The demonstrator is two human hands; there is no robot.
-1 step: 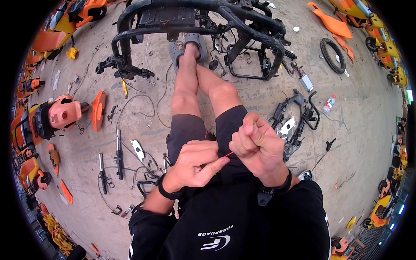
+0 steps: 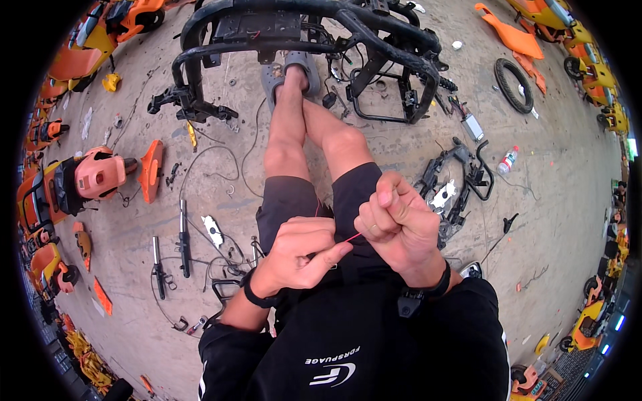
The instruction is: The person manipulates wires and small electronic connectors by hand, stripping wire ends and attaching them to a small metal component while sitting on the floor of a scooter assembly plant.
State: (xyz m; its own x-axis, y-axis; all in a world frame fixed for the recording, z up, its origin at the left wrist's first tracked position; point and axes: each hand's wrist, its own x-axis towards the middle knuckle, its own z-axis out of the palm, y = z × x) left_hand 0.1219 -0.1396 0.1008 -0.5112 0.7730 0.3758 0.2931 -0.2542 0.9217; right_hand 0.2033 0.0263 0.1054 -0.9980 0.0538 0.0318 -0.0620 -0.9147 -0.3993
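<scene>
Over my lap, I watch a thin red wire [image 2: 353,236] run taut between my left hand [image 2: 301,254] and right hand [image 2: 398,224], both pinching it, slanting up rightward.

- Left hand [image 2: 301,250] is curled over the lap, thumb and forefinger pinched together.
- Right hand [image 2: 394,224] is a raised fist, just beside it.

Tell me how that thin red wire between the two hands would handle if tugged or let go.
The red wire looks very thin, so it is probably light and floppy once released. It runs straight between the left hand and the right hand, so it seems taut now. So fine a strand could slip from the fingers or snap under a hard tug.
</scene>
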